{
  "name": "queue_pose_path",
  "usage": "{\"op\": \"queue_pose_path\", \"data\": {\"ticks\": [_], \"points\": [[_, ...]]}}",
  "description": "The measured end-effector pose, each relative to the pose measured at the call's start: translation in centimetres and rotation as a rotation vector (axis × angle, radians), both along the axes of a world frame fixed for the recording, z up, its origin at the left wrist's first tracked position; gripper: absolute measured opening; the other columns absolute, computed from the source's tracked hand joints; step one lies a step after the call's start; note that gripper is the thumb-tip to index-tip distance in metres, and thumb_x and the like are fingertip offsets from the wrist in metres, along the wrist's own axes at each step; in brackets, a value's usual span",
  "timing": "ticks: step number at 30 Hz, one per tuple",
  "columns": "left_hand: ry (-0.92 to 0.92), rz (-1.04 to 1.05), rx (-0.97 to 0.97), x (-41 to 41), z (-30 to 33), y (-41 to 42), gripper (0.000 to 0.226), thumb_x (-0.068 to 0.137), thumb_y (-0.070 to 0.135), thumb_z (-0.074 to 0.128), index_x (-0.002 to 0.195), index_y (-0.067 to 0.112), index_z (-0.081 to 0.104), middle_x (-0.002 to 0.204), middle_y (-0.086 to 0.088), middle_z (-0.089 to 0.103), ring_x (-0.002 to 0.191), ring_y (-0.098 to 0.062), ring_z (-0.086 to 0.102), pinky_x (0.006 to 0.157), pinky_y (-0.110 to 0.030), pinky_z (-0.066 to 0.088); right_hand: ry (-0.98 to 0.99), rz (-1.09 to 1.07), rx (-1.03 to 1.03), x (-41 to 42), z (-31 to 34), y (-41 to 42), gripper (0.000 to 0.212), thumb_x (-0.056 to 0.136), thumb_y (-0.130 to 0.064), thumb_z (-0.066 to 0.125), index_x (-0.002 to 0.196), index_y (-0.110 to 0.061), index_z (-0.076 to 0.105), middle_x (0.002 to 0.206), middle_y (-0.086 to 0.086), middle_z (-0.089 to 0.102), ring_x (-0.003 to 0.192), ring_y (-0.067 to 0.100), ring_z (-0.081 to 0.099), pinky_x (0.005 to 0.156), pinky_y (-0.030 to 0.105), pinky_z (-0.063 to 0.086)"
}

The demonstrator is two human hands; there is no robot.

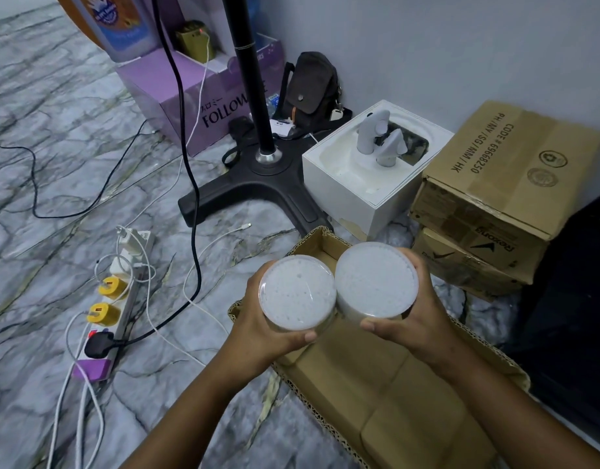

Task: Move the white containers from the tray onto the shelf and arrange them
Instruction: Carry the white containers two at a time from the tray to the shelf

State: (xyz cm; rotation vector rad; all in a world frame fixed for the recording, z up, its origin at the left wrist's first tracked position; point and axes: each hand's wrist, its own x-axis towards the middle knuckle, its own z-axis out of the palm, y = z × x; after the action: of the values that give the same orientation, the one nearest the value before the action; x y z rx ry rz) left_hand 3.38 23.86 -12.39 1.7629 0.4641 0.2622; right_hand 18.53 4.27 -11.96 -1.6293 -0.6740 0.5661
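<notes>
Floor: grey marbled floor (72,130) under me, a power strip (112,299) to my left, stacked brown boxes (494,204) by the wall.
Tray: the flat cardboard tray (376,384) lies below my hands.
Left grip: my left hand (268,333) curls round one white tub (297,292).
Right grip: my right hand (413,326) curls round the other tub (376,279).
Tubs: held above the tray, sides touching, lids facing me.
</notes>
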Motion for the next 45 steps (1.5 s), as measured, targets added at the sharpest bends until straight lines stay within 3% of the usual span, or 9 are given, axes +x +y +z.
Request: {"op": "queue_pose_path", "data": {"ticks": [5, 10, 17, 22, 27, 31, 34, 38, 45], "points": [[-0.047, 0.048, 0.01, 0.1, 0.7, -0.7, 0.097, 0.051, 0.049, 0.086, 0.128, 0.055, 0.028, 0.128, 0.032, 0.043, 0.122, 0.009, 0.042, 0.088, -0.003, 0.039, -0.009, 0.002, -0.007, 0.4, 0.6, -0.1, 0.108, 0.049, -0.057, 0.086, 0.137, -0.057, 0.022, 0.134, -0.031, 0.042, 0.128, -0.002, 0.042, 0.096, 0.011, 0.041], [-0.083, 0.073, -0.032, -0.3, 5.0, -1.5, 0.097, 0.055, 0.043, 0.086, 0.132, 0.047, 0.027, 0.127, 0.032, 0.044, 0.122, 0.007, 0.043, 0.087, -0.004, 0.041, -0.026, -0.017, 0.002, -0.6, 4.6, -0.4, 0.105, 0.053, -0.044, 0.088, 0.138, -0.049, 0.027, 0.131, -0.031, 0.046, 0.125, -0.004, 0.043, 0.093, 0.007, 0.039], [-0.055, 0.072, -0.041, -2.2, 17.2, -1.9, 0.093, 0.055, 0.044, 0.086, 0.128, 0.059, 0.029, 0.126, 0.036, 0.045, 0.122, 0.01, 0.044, 0.088, -0.003, 0.039, -0.032, -0.063, 0.008, -3.2, 17.7, -1.3, 0.09, 0.051, -0.034, 0.085, 0.125, -0.059, 0.038, 0.123, -0.036, 0.05, 0.116, -0.012, 0.047, 0.088, 0.002, 0.039], [-0.051, 0.047, -0.049, -3.7, 27.4, -2.4, 0.093, 0.059, 0.035, 0.087, 0.131, 0.052, 0.031, 0.129, 0.033, 0.046, 0.122, 0.008, 0.045, 0.089, -0.004, 0.04, -0.043, -0.085, 0.019, -4.9, 28.6, -2.0, 0.09, 0.052, -0.036, 0.085, 0.127, -0.054, 0.039, 0.125, -0.033, 0.051, 0.117, -0.009, 0.048, 0.089, 0.004, 0.039], [-0.059, 0.051, -0.059, -5.0, 37.5, -3.2, 0.1, 0.059, 0.04, 0.089, 0.139, 0.036, 0.029, 0.136, 0.021, 0.046, 0.128, -0.004, 0.044, 0.096, -0.011, 0.039, -0.014, -0.111, 0.043, -6.2, 38.8, -2.9, 0.091, 0.053, -0.036, 0.086, 0.129, -0.049, 0.04, 0.128, -0.026, 0.051, 0.121, -0.001, 0.049, 0.093, 0.01, 0.041], [-0.072, 0.049, -0.06, -6.4, 45.1, -5.3, 0.096, 0.061, 0.032, 0.088, 0.138, 0.036, 0.031, 0.132, 0.026, 0.047, 0.125, 0.001, 0.045, 0.094, -0.008, 0.04, 0.013, -0.124, 0.053, -7.9, 45.9, -4.6, 0.094, 0.052, -0.049, 0.088, 0.132, -0.043, 0.039, 0.132, -0.019, 0.051, 0.125, 0.008, 0.049, 0.097, 0.017, 0.042], [-0.098, 0.047, -0.06, -7.5, 50.0, -7.0, 0.094, 0.061, 0.028, 0.087, 0.137, 0.033, 0.032, 0.13, 0.026, 0.048, 0.124, 0.001, 0.046, 0.092, -0.007, 0.04, -0.001, -0.135, 0.061, -9.4, 50.3, -6.3, 0.096, 0.052, -0.05, 0.088, 0.133, -0.041, 0.037, 0.134, -0.016, 0.05, 0.127, 0.012, 0.047, 0.099, 0.021, 0.043], [-0.111, 0.039, -0.063, -9.3, 55.3, -9.3, 0.091, 0.061, 0.028, 0.086, 0.133, 0.041, 0.033, 0.128, 0.029, 0.047, 0.123, 0.004, 0.046, 0.091, -0.006, 0.04, -0.038, -0.155, 0.074, -11.4, 55.4, -8.6, 0.094, 0.051, -0.037, 0.087, 0.131, -0.045, 0.038, 0.131, -0.02, 0.05, 0.125, 0.009, 0.048, 0.097, 0.019, 0.043], [-0.132, 0.005, -0.061, -11.8, 62.0, -12.2, 0.09, 0.061, 0.026, 0.087, 0.132, 0.04, 0.034, 0.126, 0.03, 0.048, 0.121, 0.004, 0.047, 0.089, -0.005, 0.041, -0.06, -0.22, 0.088, -14.9, 62.5, -12.4, 0.097, 0.051, -0.038, 0.086, 0.133, -0.043, 0.035, 0.131, -0.024, 0.049, 0.125, 0.006, 0.047, 0.096, 0.015, 0.042]]}}
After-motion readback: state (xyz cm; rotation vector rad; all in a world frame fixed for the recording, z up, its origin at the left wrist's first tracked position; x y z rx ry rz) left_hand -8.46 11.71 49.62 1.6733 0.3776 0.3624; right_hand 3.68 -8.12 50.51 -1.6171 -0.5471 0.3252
